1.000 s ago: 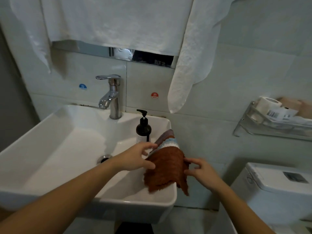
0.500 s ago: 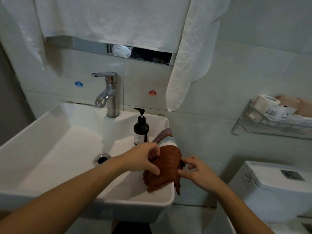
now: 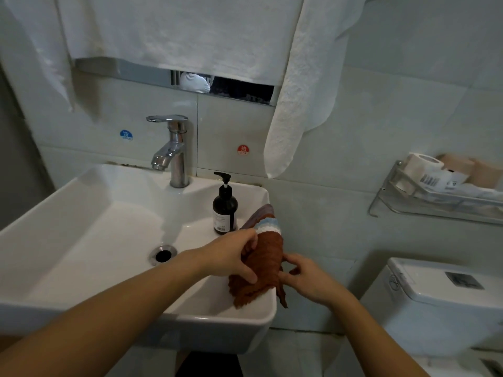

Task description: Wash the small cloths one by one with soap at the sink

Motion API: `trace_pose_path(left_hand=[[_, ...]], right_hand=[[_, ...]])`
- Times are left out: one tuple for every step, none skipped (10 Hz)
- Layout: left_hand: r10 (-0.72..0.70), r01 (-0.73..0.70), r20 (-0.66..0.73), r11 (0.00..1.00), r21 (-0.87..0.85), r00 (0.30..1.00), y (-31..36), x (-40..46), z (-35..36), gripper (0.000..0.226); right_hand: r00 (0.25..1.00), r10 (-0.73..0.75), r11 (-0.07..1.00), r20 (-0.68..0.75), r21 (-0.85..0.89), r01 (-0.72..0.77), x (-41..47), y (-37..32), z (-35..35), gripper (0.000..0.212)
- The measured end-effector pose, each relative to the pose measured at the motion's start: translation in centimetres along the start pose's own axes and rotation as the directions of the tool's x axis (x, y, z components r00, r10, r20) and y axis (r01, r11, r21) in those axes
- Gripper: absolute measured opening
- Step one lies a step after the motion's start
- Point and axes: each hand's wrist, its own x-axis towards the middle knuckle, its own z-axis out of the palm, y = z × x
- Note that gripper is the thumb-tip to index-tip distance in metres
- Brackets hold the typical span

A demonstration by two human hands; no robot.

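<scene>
Several small cloths lie stacked over the right rim of the white sink [image 3: 81, 213]. The top one is a rust-brown cloth [image 3: 265, 263]; under it show the edges of a white and light blue cloth [image 3: 268, 223] and a purple cloth [image 3: 262, 211]. My left hand [image 3: 231, 257] grips the brown cloth from its left side, fingers curled into the fabric. On the cloth's right edge, my right hand [image 3: 307, 276] pinches the fabric between thumb and fingers. A dark soap pump bottle [image 3: 224, 209] stands on the sink ledge just behind the cloths.
A chrome tap [image 3: 174, 151] stands at the back of the sink, with the drain [image 3: 163, 254] in the basin. White towels [image 3: 296, 110] hang from above. A toilet tank [image 3: 441, 303] sits to the right, under a wall shelf [image 3: 435, 197] holding a paper roll.
My left hand has closed its fingers into the brown cloth, bunching it. My right hand has moved in and pinched the cloth's right edge.
</scene>
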Motion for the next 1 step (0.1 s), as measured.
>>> trace_pose_path(left_hand=[[-0.031, 0.031, 0.023, 0.999, 0.011, 0.999, 0.02, -0.59, -1.54, 0.048]], right_hand=[[0.999, 0.025, 0.986, 0.033, -0.165, -0.019, 0.11, -0.91, -1.94, 0.035]])
